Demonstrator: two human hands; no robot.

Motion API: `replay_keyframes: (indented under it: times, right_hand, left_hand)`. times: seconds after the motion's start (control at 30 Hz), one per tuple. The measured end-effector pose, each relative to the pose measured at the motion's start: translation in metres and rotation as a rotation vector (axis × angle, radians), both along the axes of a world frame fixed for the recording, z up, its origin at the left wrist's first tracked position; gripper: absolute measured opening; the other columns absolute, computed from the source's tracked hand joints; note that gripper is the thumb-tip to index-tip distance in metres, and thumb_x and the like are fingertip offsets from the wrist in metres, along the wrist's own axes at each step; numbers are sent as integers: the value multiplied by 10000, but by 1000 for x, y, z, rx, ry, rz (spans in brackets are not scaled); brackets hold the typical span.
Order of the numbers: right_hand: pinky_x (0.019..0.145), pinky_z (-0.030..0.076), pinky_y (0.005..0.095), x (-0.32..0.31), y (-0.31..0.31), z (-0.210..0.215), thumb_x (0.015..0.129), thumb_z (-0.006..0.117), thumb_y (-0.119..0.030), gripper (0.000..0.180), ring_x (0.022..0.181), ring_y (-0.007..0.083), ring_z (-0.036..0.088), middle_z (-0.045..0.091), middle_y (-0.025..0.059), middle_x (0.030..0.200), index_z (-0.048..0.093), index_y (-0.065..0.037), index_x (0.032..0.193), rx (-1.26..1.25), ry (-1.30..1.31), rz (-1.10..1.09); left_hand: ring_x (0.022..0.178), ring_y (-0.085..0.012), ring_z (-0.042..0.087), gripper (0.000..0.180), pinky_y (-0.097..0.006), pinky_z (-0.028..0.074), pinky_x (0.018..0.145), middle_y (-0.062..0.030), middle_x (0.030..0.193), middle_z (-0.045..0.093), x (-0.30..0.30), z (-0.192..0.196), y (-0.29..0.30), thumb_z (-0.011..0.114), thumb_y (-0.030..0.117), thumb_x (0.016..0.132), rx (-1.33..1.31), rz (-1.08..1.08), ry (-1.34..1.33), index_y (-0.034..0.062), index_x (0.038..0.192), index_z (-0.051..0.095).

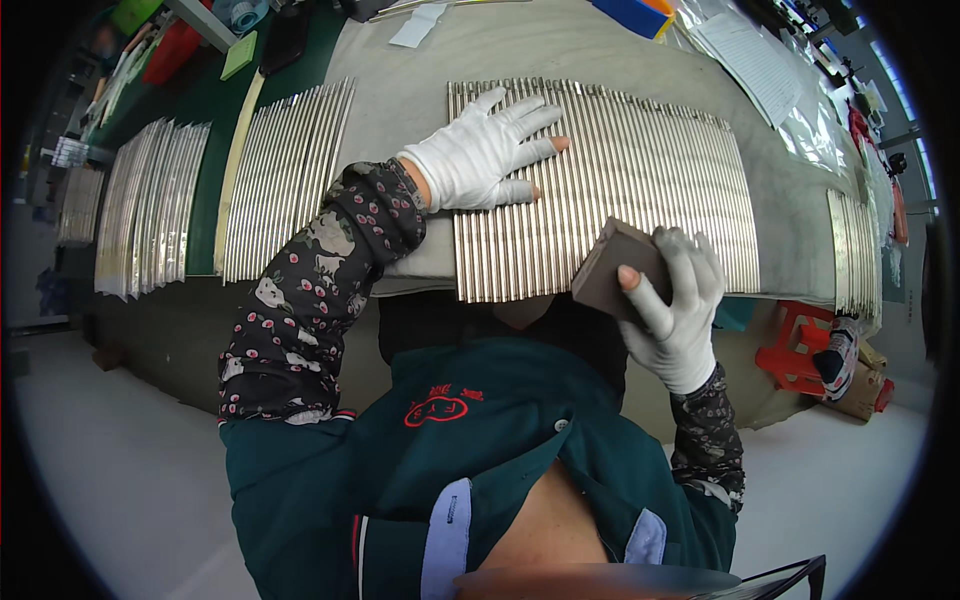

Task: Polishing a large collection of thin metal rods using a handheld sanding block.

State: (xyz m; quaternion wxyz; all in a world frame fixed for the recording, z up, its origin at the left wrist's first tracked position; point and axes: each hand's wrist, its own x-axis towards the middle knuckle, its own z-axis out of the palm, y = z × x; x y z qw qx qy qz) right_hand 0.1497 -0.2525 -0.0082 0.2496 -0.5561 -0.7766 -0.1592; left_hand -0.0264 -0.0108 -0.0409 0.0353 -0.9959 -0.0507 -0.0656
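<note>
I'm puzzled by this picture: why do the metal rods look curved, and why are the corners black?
Head view: fisheye lens bends the rows of metal rods and table edge; black rim is the lens circle; soft glare on rods; left hand and right hand sharp.

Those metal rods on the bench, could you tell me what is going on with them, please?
A person in white gloves is working on a row of thin metal rods laid side by side on a grey mat. The left hand lies flat on the rods, pressing them down. The right hand holds a dark brown block at the row's near edge. More rod batches lie to the left.
</note>
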Motion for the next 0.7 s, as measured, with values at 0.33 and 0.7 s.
replay_keyframes:
  times: [0.33,0.7]
  right_hand:
    - [914,408,472,10,-25,9,585,773,-135,802,1074,369,499,461,203,1279,468,-204,1324,-11,188,-132]
    - [973,357,469,35,-24,-2,526,742,-74,908,1156,364,432,408,207,1360,435,-207,1370,-132,169,-366]
  left_hand:
    - [1339,-354,328,780,-578,189,1102,-214,1429,347,-35,18,-107,691,483,723,-385,-52,59,105,1351,423]
    - [1292,-289,397,683,-487,322,1061,-136,1393,402,-44,5,-124,751,356,669,-360,26,-61,88,1246,501]
